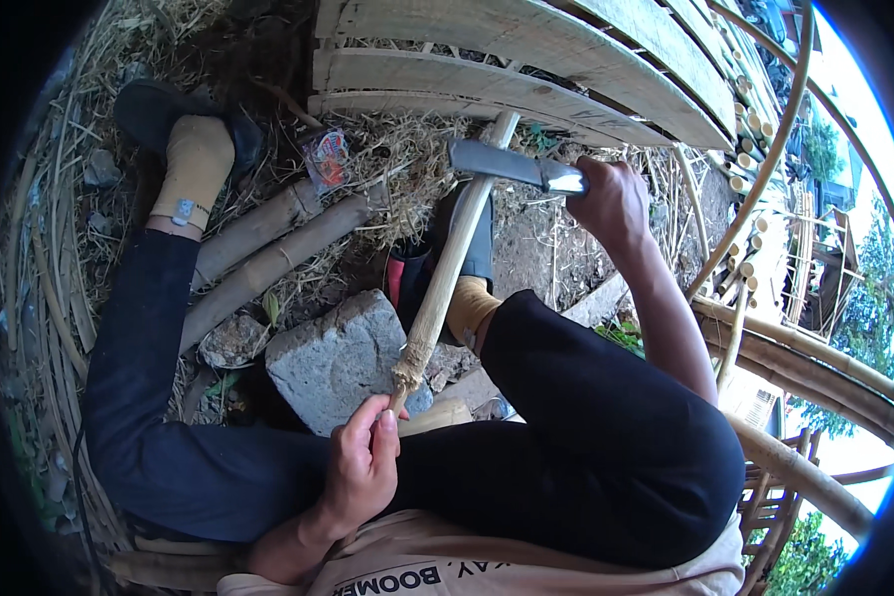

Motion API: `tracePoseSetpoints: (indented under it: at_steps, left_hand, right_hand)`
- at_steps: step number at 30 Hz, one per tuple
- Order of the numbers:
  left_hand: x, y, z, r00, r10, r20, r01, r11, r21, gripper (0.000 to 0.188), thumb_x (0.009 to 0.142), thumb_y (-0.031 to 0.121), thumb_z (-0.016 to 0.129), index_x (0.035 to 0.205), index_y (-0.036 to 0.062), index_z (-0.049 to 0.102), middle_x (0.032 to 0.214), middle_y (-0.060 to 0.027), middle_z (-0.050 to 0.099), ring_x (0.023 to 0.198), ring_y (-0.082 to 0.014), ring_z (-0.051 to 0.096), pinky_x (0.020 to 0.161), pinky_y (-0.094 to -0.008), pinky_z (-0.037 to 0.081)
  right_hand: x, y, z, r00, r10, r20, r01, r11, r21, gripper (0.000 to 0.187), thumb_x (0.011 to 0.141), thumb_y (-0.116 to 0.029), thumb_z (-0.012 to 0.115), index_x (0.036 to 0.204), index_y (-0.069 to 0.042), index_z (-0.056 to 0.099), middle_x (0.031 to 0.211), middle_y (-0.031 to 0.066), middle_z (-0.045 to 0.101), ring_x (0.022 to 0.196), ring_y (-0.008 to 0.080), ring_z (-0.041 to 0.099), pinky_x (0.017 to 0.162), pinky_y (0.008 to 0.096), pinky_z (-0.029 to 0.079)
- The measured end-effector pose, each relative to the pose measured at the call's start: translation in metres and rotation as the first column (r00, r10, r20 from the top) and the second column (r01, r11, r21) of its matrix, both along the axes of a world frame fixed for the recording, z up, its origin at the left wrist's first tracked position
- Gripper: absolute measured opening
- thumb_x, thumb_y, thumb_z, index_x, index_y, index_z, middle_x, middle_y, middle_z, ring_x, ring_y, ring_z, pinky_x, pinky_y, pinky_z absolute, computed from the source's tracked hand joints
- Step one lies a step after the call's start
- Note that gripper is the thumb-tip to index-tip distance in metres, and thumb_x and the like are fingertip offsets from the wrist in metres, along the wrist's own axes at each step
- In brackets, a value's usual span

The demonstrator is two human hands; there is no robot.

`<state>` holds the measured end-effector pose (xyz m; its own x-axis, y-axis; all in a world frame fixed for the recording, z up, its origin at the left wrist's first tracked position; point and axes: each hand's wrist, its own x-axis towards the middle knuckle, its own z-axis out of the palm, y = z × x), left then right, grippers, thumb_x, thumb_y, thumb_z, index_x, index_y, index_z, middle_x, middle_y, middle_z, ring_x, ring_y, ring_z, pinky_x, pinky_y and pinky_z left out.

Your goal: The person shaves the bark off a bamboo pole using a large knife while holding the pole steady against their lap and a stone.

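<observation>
The bamboo stick (447,258) looks light and stiff, a thing that will not bend much under the blade, but its skin is smooth and probably a little slippery, so I judge the best place to hold it is the lower end, well away from the cutting edge. There the left hand (363,467) grasps it, fingers curled tight around the frayed, splintered tip. The stick is pale yellow-tan, thin and straight, and it runs upward from the hand, past the front corner of the grey stone block (343,358), toward the lower edge of the wooden pallet (526,70). It is between the person's knees, above ground covered by dry straw. The right hand (611,204) is clenched on the handle of a big knife (517,167), whose grey blade lies across the upper part of the stick, touching it as far as I can tell. Two thicker bamboo poles (268,248) lie on the ground at the left of the stone
</observation>
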<state>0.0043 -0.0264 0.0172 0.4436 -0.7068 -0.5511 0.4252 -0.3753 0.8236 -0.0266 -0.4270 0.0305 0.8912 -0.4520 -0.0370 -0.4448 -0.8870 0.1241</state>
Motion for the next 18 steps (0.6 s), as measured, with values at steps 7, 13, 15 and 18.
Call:
tracePoseSetpoints:
  at_steps: [7,13,15,18]
  left_hand:
    - [-0.005,-0.001,-0.001,0.999,-0.034,0.028,0.033,0.999,0.028,0.018,0.105,0.014,0.047,0.098,0.0017,0.059,0.053,-0.003,0.045,0.047,-0.0091,0.046,0.047,-0.03,0.034]
    - [-0.003,0.0,0.0,0.999,-0.014,0.045,0.011,0.997,0.071,0.018,0.105,0.014,0.047,0.098,0.0017,0.06,0.053,-0.0029,0.046,0.047,-0.009,0.046,0.047,-0.03,0.034]
    - [-0.006,-0.01,-0.002,0.999,-0.036,0.019,0.036,0.999,0.014,0.019,0.105,0.014,0.047,0.099,0.0017,0.06,0.053,-0.0028,0.046,0.047,-0.009,0.046,0.047,-0.0297,0.034]
    - [-0.009,-0.006,-0.007,0.998,-0.025,0.052,0.022,0.998,0.061,0.018,0.105,0.014,0.048,0.099,0.0019,0.06,0.053,-0.0024,0.046,0.047,-0.0085,0.046,0.047,-0.0294,0.034]
  right_hand:
    - [-0.004,-0.003,-0.006,0.999,-0.026,-0.024,0.026,1.0,0.017,0.014,0.071,-0.01,0.07,0.084,-0.012,0.074,0.063,0.0129,0.067,0.058,0.0312,0.068,0.059,0.043,0.054]
    - [-0.009,0.015,-0.012,0.992,0.123,0.004,-0.123,0.989,0.084,0.012,0.073,-0.012,0.072,0.084,-0.011,0.073,0.063,0.0122,0.067,0.059,0.0314,0.068,0.058,0.0428,0.054]
    - [-0.019,-0.015,0.002,0.995,-0.062,-0.079,0.059,0.998,-0.038,0.012,0.073,-0.013,0.071,0.084,-0.011,0.073,0.064,0.0127,0.067,0.058,0.0319,0.068,0.057,0.0431,0.054]
    - [-0.015,0.013,-0.009,0.998,0.043,-0.052,-0.039,0.996,0.08,0.01,0.071,-0.011,0.07,0.081,-0.011,0.072,0.063,0.0129,0.065,0.058,0.0324,0.067,0.055,0.0427,0.053]
